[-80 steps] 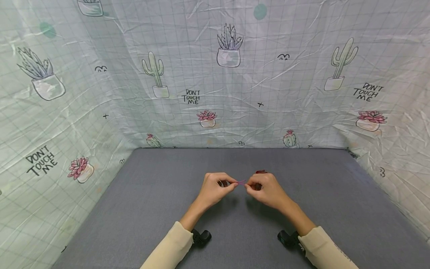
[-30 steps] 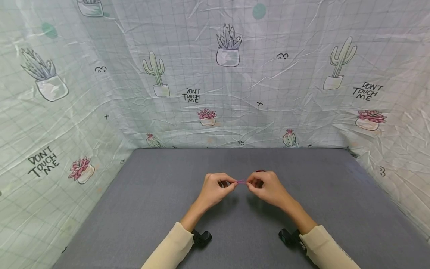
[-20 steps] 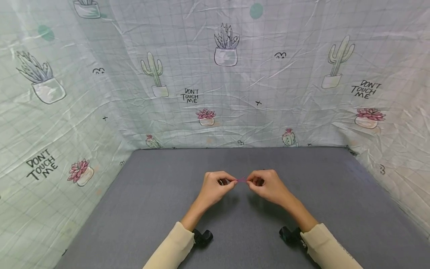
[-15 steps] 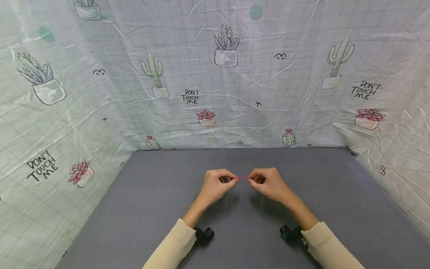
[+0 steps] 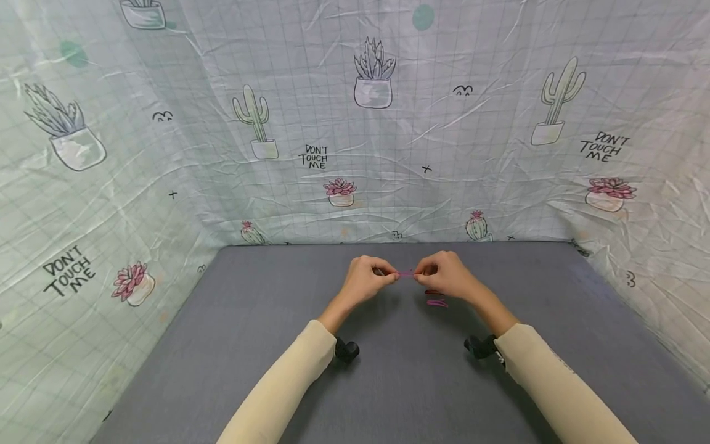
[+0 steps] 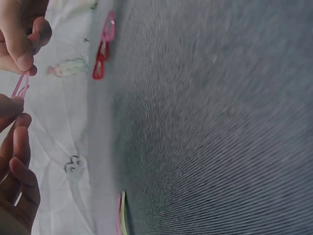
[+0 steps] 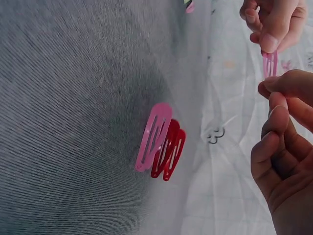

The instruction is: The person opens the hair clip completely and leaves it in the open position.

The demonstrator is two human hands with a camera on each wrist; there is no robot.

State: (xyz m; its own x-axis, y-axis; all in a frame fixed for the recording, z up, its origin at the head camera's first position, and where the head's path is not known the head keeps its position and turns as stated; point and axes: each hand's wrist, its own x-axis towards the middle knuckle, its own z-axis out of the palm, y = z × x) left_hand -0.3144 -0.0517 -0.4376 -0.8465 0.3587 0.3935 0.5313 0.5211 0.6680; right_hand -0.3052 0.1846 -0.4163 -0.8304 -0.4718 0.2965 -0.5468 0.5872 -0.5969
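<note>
Hair clip (image 5: 407, 274), the pink snap kind, is held up above the grey table (image 5: 355, 394), one end pinched by thumb and fingers of the left hand (image 5: 366, 279), the other by the right hand (image 5: 445, 274), pretty much the same way. Below the right hand, another pink clip (image 7: 154, 134) can be spotted just beside two red clips (image 7: 169, 142), and a yellow-green strip (image 6: 124, 211) gets cut off in the left wrist view.

Ends of held pink clip (image 7: 270, 63) hidden by left hand (image 5: 363, 280) and right hand (image 5: 446, 275); too small for detail in head view. Loose pink clip (image 7: 153, 137) partly covers a red clip (image 7: 170, 137). Green clip (image 6: 123, 211) blurred, cut off by left wrist view's bottom edge. Sleeves (image 5: 280, 385) cut off, head view.
</note>
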